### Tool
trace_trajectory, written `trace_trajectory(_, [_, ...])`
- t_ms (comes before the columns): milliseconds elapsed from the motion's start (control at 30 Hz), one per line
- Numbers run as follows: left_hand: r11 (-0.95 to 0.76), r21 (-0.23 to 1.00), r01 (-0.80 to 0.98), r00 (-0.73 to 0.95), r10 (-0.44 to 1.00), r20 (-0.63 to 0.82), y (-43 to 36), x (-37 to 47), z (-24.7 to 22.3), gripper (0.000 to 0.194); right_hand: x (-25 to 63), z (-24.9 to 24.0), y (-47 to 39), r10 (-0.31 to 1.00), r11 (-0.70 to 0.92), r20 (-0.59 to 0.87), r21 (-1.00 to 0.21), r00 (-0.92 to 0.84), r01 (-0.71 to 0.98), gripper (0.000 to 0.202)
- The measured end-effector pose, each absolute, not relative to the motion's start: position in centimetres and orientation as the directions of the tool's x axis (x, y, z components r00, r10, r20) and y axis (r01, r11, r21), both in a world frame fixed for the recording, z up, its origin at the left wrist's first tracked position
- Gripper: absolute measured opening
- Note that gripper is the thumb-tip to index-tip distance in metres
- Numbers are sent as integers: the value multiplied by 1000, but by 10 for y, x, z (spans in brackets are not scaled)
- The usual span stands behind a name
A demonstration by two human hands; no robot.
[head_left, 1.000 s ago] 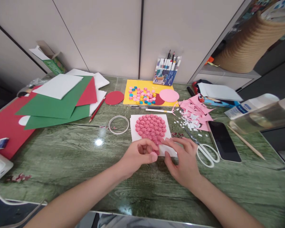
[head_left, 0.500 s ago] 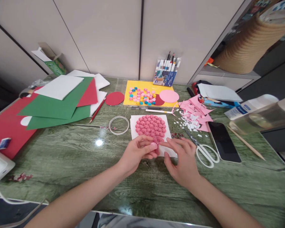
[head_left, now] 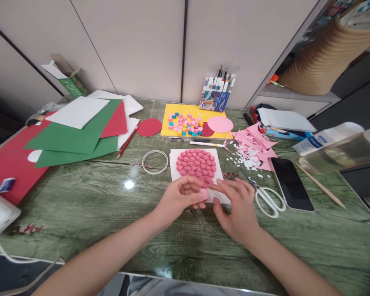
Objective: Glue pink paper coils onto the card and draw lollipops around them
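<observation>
Pink paper coils (head_left: 195, 163) form a packed, rounded cluster on a white sheet (head_left: 215, 197) in the middle of the table. Over the sheet's lower edge, my left hand (head_left: 180, 197) is closed, thumb against fingers, with a small pink paper piece (head_left: 205, 193) at its tips. How the piece is shaped is partly hidden by the fingers. My right hand (head_left: 238, 207) lies to the right with fingers spread. Its index finger reaches across the sheet's lower part, close to my left fingertips. White-handled scissors (head_left: 267, 201) rest just beyond that hand.
A tape roll (head_left: 154, 162) lies left of the sheet, a phone (head_left: 291, 183) right. Behind are pink scraps (head_left: 254, 146), a white pen (head_left: 206, 144) and a yellow sheet (head_left: 165, 130) bearing colourful rolls. Green paper (head_left: 70, 135) and a red pencil (head_left: 128, 142) lie left.
My left fingertips have shifted slightly right and down, and more of the pale pink piece shows at them. My right hand stays almost still.
</observation>
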State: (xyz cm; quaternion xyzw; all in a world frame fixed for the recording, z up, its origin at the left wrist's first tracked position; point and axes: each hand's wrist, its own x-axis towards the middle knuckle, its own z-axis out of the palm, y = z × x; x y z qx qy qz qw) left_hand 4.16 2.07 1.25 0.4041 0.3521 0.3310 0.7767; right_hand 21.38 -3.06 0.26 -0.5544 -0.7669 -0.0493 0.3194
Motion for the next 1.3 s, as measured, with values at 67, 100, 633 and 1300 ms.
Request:
trace_trajectory(67, [459,852,-252,544,795,-267,20,42,11,19,214,3,-31,817,383,547,-279,-182,881,46])
trace_trajectory(100, [469,844,-262,549,791,-269,20,42,11,18,214,3,-31,815,384,551,-280,-181,880,45])
trace_trajectory(633, [389,908,-154,520,813,-261,20,40,13,27,214,4,-32,812,412,551,-307,-193,858,49])
trace_trajectory(1300, [483,862,-157,597,742,-307,19,43,9,27,212,6,-36,768,476,613,-353,-185,806,34])
